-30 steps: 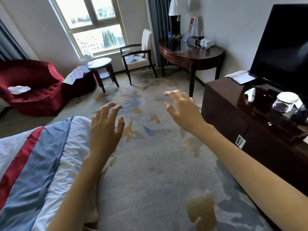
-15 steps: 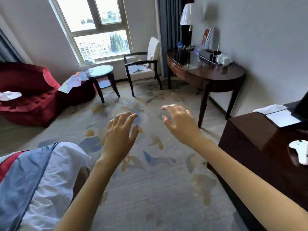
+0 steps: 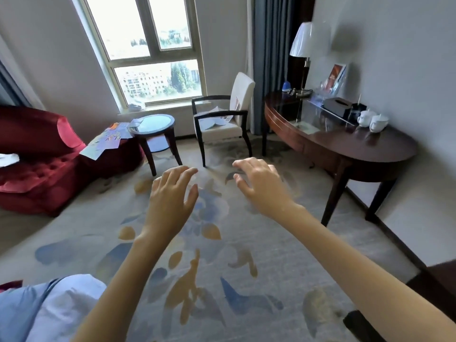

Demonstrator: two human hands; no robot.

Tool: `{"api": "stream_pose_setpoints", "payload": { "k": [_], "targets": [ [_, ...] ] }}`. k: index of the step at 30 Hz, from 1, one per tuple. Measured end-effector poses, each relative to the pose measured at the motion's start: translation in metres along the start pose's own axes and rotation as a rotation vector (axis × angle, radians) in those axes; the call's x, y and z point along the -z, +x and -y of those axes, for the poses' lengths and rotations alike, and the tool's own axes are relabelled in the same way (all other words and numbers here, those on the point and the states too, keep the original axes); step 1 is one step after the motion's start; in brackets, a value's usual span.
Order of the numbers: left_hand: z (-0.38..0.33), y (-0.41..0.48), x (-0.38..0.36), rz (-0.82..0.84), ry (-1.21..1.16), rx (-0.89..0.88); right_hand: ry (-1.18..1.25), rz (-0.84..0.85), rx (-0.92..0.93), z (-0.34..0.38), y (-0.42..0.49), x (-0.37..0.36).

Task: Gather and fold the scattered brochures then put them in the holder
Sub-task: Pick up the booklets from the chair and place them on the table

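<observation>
Colourful brochures (image 3: 106, 140) lie spread on the red footstool beside the sofa. More brochures (image 3: 214, 120) rest unfolded on the white seat of the armchair, and one (image 3: 135, 122) lies on the round side table. A clear brochure holder (image 3: 335, 76) with a red leaflet stands at the back of the dark desk. My left hand (image 3: 171, 201) and my right hand (image 3: 259, 185) are stretched out over the carpet, fingers spread, holding nothing, well short of the brochures.
The round glass-topped side table (image 3: 153, 124) stands between the footstool and the armchair (image 3: 222, 119). On the curved desk (image 3: 345, 144) sit a lamp, a tissue box and white cups. A red sofa (image 3: 37, 154) is at the left; a bed corner (image 3: 49, 307) is at the lower left.
The view has moved forward and swung left: the TV cabinet slid out at the right, the bed dropped away, the chair and desk came closer. Both hands stay outstretched and empty.
</observation>
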State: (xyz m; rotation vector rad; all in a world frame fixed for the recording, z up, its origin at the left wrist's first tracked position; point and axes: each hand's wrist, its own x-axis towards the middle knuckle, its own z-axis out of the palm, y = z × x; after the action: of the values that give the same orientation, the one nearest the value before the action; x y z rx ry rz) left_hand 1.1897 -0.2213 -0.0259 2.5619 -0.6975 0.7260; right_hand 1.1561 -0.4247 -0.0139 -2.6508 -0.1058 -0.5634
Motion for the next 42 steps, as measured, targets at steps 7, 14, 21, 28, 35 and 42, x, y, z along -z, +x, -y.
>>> {"api": "stream_pose_setpoints", "payload": {
  "k": [7, 14, 21, 28, 35, 42],
  "targets": [
    [0.084, 0.147, -0.075, -0.020, -0.018, -0.084, -0.019, -0.004, -0.036, -0.025, 0.160, -0.063],
    [0.146, 0.274, -0.171, 0.083, -0.053, -0.075, -0.057, 0.019, -0.062, -0.091, 0.310, -0.114],
    [0.204, 0.421, -0.243, 0.100, -0.058, -0.038, -0.050, 0.027, -0.029, -0.152, 0.474, -0.153],
    [0.280, 0.533, -0.314, 0.094, -0.067, 0.024, -0.040, 0.046, -0.003, -0.191, 0.624, -0.210],
    [0.391, 0.662, -0.405, 0.099, -0.060, 0.033, -0.052, 0.085, 0.007, -0.222, 0.787, -0.299],
    [0.485, 0.801, -0.488, 0.206, -0.113, 0.020, -0.044, 0.124, -0.090, -0.262, 0.943, -0.353]
  ]
}}
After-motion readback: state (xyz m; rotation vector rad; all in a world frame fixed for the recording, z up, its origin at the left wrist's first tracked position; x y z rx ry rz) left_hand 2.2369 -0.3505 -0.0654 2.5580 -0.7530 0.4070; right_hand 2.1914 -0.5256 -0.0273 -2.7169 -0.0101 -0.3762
